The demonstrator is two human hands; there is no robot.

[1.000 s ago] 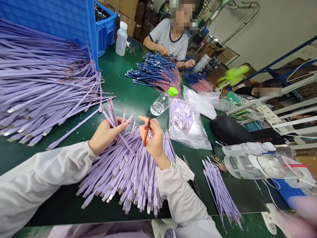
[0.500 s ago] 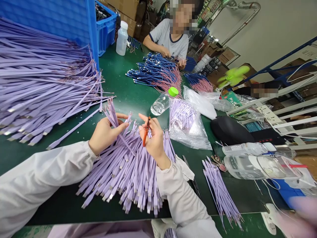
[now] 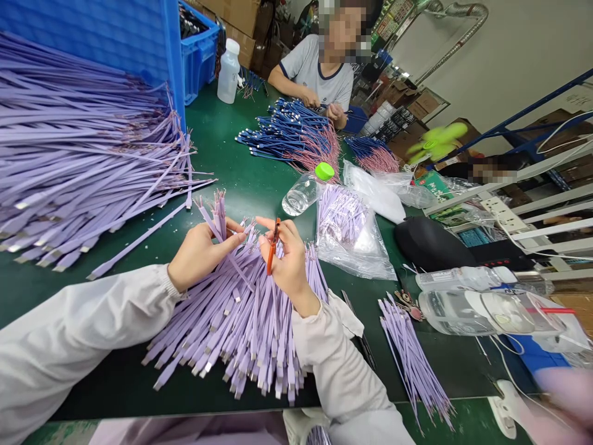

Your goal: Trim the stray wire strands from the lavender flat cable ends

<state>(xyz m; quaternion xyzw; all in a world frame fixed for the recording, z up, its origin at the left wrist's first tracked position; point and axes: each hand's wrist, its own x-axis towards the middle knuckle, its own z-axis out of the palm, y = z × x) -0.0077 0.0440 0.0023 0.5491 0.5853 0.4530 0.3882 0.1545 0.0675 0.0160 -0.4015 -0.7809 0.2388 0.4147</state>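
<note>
My left hand is closed round a small bunch of flat purple cables, their stripped wire ends pointing up and away. In my right hand is a small cutter with orange handles, gripped in the fingers with the index finger stretched toward the left hand. Beneath both hands spreads a wide pile of purple USB cables, metal plugs toward me and bare wire ends away. My left thumb and fingertips meet near the wire ends of the pile, just left of the cutter.
A large heap of purple cables lies left by a blue bin. Ahead stands a bottle with a green cap, beside a plastic bag of cables. A smaller cable bunch lies right. A co-worker handles blue cables opposite.
My left hand has shifted slightly and its bunch of cables stands more upright. My right hand with the cutter has barely moved. The co-worker's hand has moved a little.
</note>
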